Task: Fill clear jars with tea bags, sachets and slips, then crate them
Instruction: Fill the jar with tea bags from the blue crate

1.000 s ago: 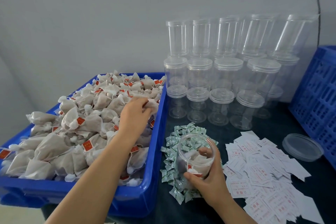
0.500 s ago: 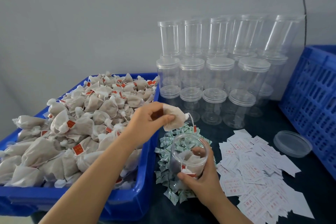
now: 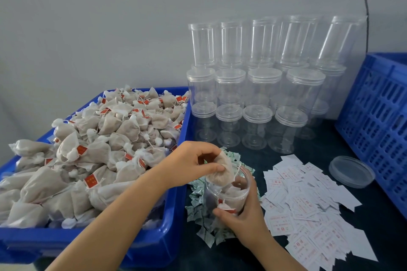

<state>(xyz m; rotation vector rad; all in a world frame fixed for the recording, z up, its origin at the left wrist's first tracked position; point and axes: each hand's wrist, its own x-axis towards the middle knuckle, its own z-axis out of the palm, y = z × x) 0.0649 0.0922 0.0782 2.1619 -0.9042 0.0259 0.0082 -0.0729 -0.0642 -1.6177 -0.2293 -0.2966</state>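
**Clear jar taking one more tea bag**

Clear plastic jar (image 3: pixel 226 191) tilted toward the body, mouth up and slightly left, resting on the heap of green sachets (image 3: pixel 201 211) on the dark bench (image 3: pixel 374 237). Gripped low around the wall by the right hand (image 3: pixel 244 211), thumb in front, fingers (image 3: pixel 241 181) curled behind. Several tea bags inside already, one red tag showing near the thumb.

Pinched in the left hand (image 3: pixel 189 163), thumb against curled fingertips: one tea bag (image 3: pixel 221 171), hanging right at the rim, partly over the opening. String trailing toward the far rim.

Advice for this step, as a judgement: bag lowered past the rim before letting go, not dropped from above; string and tag tucked in too, so nothing drapes over the edge to foul the lid later. Jar kept tilted for an easy slide down. Firm hold with the right hand, since loose sachets make a slippery bed.

Supply close by: blue tub (image 3: pixel 176 237) heaped with tea bags to the left, white slips (image 3: pixel 308 200) spread to the right, loose lid (image 3: pixel 351 171) beyond them, blue crate (image 3: pixel 378 116) at far right. Empty lidded jars (image 3: pixel 255 99) stacked against the wall
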